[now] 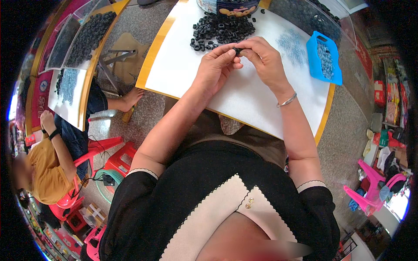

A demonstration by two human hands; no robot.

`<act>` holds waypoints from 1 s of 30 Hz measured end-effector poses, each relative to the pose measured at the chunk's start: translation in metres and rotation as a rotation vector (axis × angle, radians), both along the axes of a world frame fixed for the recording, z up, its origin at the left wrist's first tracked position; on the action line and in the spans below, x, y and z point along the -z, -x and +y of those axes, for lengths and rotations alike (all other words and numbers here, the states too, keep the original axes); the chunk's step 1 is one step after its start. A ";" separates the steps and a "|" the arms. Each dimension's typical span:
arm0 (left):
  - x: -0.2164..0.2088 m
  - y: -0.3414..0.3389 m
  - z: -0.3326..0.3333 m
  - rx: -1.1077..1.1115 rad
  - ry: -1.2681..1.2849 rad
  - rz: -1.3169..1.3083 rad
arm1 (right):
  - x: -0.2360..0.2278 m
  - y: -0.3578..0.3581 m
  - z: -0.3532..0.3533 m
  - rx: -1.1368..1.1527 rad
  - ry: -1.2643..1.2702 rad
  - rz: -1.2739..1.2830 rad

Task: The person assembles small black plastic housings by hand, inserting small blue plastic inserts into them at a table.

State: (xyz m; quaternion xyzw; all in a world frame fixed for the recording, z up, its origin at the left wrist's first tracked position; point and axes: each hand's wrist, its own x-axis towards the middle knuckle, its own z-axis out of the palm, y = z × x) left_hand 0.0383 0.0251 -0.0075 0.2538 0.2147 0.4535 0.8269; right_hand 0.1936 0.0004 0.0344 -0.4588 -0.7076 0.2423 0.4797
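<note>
My left hand (216, 65) and my right hand (262, 58) meet above a white sheet (244, 95) on the table. Both pinch one small black ring (237, 50) between their fingertips. A silver bangle (286, 101) circles my right wrist. Just beyond the fingers lies a heap of black rubber rings (222, 29). To the right of it, small clear blue-grey pieces (291, 45) are scattered on the sheet.
A blue plastic scoop tray (324, 58) with small pieces sits at the table's right. The table has a yellow edge (153, 56). At the left, another person in an orange shirt (45, 167) sits on a red stool at a second table (69, 91) holding trays of black rings.
</note>
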 end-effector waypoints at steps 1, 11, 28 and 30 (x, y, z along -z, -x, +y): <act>0.000 0.000 0.000 -0.011 0.010 0.009 | 0.001 0.000 0.000 0.001 0.000 0.000; -0.004 -0.002 -0.003 -0.016 -0.029 0.048 | 0.006 0.002 0.001 0.086 -0.060 -0.068; -0.002 0.002 -0.002 -0.036 -0.071 0.094 | 0.008 0.007 0.006 0.043 -0.298 -0.232; -0.004 -0.004 -0.004 -0.017 -0.075 0.125 | 0.007 0.001 0.003 0.028 -0.266 -0.281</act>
